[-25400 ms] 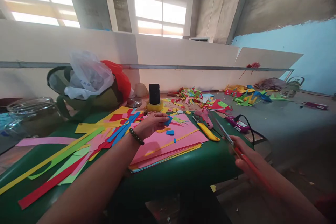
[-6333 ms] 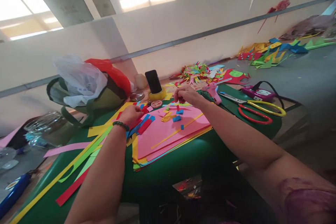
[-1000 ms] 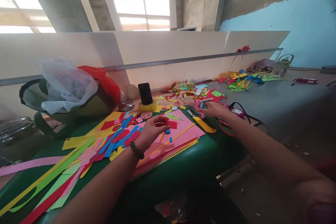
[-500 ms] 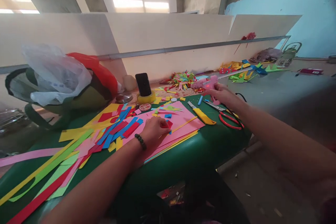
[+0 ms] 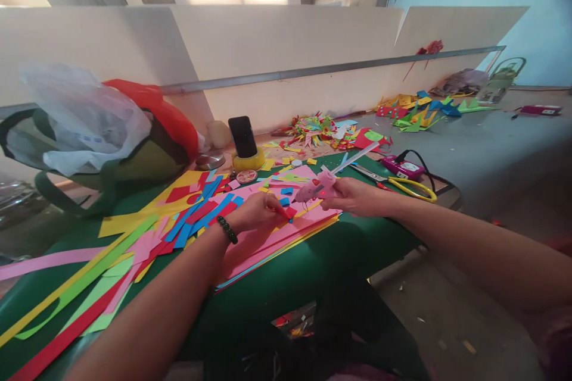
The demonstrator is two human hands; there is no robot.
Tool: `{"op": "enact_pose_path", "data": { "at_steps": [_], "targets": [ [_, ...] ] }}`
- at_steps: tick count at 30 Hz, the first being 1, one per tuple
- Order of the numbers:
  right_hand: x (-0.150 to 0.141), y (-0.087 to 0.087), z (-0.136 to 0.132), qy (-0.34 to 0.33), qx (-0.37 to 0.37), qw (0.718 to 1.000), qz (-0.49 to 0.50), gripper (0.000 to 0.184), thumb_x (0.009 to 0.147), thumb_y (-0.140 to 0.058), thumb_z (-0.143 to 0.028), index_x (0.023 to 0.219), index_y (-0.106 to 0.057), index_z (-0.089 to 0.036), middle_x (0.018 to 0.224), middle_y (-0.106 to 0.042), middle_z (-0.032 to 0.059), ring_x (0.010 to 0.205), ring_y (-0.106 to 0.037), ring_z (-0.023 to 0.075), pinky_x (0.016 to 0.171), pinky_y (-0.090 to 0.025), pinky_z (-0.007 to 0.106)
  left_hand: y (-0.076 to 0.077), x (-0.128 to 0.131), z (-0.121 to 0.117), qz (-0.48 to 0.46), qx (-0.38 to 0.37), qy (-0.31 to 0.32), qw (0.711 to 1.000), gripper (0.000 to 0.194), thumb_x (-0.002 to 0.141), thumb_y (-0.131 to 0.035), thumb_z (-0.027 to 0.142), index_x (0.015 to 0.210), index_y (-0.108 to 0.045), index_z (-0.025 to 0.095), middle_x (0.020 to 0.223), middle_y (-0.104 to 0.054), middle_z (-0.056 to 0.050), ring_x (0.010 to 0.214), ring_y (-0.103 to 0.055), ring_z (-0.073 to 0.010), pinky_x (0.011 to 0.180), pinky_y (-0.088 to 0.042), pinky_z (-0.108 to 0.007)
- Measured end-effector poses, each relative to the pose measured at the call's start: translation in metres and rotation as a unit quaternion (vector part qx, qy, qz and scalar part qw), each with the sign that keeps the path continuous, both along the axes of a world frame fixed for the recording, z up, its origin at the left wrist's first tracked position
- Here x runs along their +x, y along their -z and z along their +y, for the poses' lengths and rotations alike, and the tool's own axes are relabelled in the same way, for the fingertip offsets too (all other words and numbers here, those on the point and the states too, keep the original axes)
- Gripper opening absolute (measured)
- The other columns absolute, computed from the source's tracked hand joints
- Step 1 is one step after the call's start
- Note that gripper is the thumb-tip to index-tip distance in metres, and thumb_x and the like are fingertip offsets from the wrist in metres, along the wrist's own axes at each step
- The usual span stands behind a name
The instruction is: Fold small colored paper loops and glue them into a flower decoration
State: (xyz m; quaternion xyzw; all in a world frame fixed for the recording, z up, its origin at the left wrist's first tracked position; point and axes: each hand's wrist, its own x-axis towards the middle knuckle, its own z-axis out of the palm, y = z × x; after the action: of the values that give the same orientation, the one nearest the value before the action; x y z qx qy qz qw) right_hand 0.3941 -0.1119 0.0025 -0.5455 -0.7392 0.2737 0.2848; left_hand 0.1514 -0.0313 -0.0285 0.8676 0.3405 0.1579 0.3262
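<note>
Red paper (image 5: 290, 212) held close to a glue gun (image 5: 328, 184)

The red paper is over the pink sheets (image 5: 268, 244), its edge gripped by the fingers of the left hand (image 5: 257, 211). Holding it by one end seems to leave the rest exposed and the skin away from the hot tip. The right hand (image 5: 364, 196) has its fingers wrapped around the glue gun's handle; whether they press the trigger, I cannot tell. The nozzle points down and left, just beside the paper, probably for close aim, while the glue stick (image 5: 361, 156) juts out behind.

The sheets lie flat on the green table (image 5: 313, 262), likely a steady working surface. Strips (image 5: 210, 189) sit beside the left hand, within easy reach. The phone (image 5: 242, 137) leans upright at the tape roll (image 5: 251, 160), perhaps so its screen faces the person. The scissors (image 5: 369, 174) rest beyond the right hand, leaving it free for the gun.
</note>
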Motion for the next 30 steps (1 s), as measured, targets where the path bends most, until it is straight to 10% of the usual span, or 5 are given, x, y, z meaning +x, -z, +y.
{"op": "enact_pose_path", "data": {
  "at_steps": [30],
  "targets": [
    [-0.003, 0.003, 0.016, -0.135, -0.039, 0.989, -0.043, 0.027, 0.079, -0.06, -0.044, 0.071, -0.063, -0.019, 0.065, -0.056, -0.0012, 0.06, -0.045, 0.0128, 0.058, -0.038, 0.024, 0.003, -0.002, -0.001, 0.038, 0.067, 0.039, 0.996, 0.019, 0.068, -0.062, 0.016, 0.068, -0.078, 0.026, 0.073, -0.073, -0.001, 0.068, -0.061, -0.0164, 0.066, -0.043, -0.026]
  ]
}}
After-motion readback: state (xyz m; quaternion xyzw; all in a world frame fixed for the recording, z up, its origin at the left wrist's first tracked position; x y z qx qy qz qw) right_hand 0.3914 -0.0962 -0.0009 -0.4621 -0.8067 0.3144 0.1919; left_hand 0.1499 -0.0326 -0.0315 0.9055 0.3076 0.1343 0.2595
